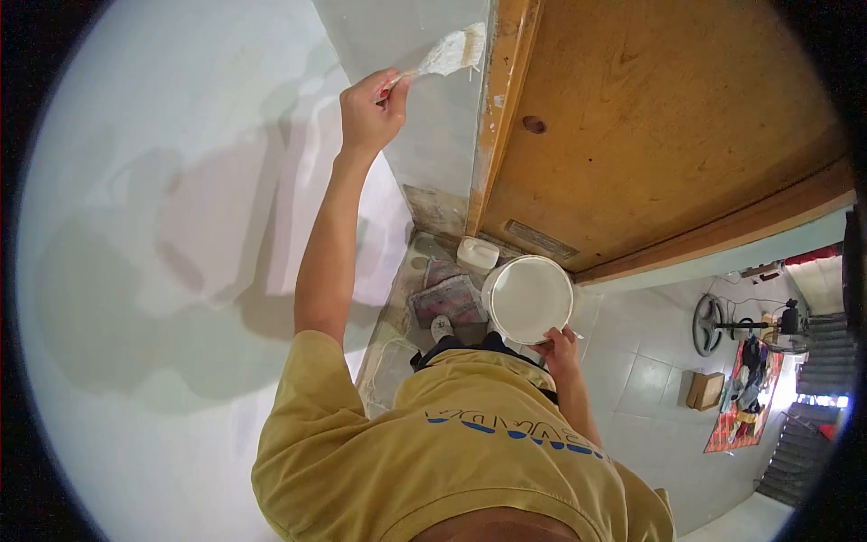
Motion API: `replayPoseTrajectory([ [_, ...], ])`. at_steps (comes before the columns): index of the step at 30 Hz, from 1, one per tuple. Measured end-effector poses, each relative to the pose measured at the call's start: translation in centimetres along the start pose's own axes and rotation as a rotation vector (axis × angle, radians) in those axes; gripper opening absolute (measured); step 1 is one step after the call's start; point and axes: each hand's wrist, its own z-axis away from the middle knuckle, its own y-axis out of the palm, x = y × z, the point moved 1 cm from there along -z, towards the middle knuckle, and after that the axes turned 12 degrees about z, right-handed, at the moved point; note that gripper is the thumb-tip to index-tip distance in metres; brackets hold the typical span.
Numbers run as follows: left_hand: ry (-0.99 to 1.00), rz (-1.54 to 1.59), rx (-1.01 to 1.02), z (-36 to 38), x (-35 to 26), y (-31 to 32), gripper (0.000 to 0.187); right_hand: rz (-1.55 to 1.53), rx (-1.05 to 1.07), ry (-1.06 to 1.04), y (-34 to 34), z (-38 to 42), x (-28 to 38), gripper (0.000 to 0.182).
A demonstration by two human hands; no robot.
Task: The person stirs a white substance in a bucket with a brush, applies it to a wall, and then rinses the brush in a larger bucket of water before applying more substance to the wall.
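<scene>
My left hand [373,110] is raised and closed around the handle of a paintbrush [449,52]. White paint coats the brush head, which lies over the grey wall strip [433,126] right beside the wooden door frame [495,108]. Lower down, my right hand [558,350] grips the near rim of a round white bucket [489,294] at waist level. Inside the bucket is white paint [531,303].
A brown wooden door [668,117] fills the upper right. On the floor are a white plastic container [478,254] and a grey cloth mat [449,301] near my foot. A fan [722,325], cardboard box [705,390] and clothes pile [750,379] stand farther right.
</scene>
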Motion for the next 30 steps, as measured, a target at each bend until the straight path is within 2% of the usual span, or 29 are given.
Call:
replayPoseTrajectory([
  [3, -0.001, -0.08, -0.051, 0.1, 1.2, -1.0, 0.023, -0.018, 0.017, -0.032, -0.2, -0.3, 0.2, 0.035],
  [9, 0.002, -0.181, -0.07, 0.3, 0.5, -2.9, 0.019, -0.039, -0.072, -0.031, 0.5, 0.3, 1.3, 0.029],
  [11, 0.044, -0.007, -0.007, 0.0, -0.5, -1.4, 0.018, -0.051, -0.067, -0.031, 0.8, -0.1, 1.4, 0.03],
  [16, 0.099, 0.002, -0.042, 0.0, 1.3, -0.3, 0.018, -0.001, 0.004, -0.032, 0.9, -0.8, 1.6, 0.032],
  [22, -0.1, -0.147, -0.096, 0.4, 2.1, -4.3, 0.024, -0.019, 0.024, -0.034, 1.5, -0.4, 1.3, 0.034],
  [27, 0.061, -0.041, -0.007, -2.1, -2.0, -2.3, 0.02, 0.002, 0.035, -0.019, 1.6, -1.3, 0.9, 0.033],
  [30, 0.167, 0.027, -0.016, -3.8, -2.5, -0.6, 0.018, 0.011, 0.037, -0.052, 2.3, -1.0, 1.7, 0.024],
])
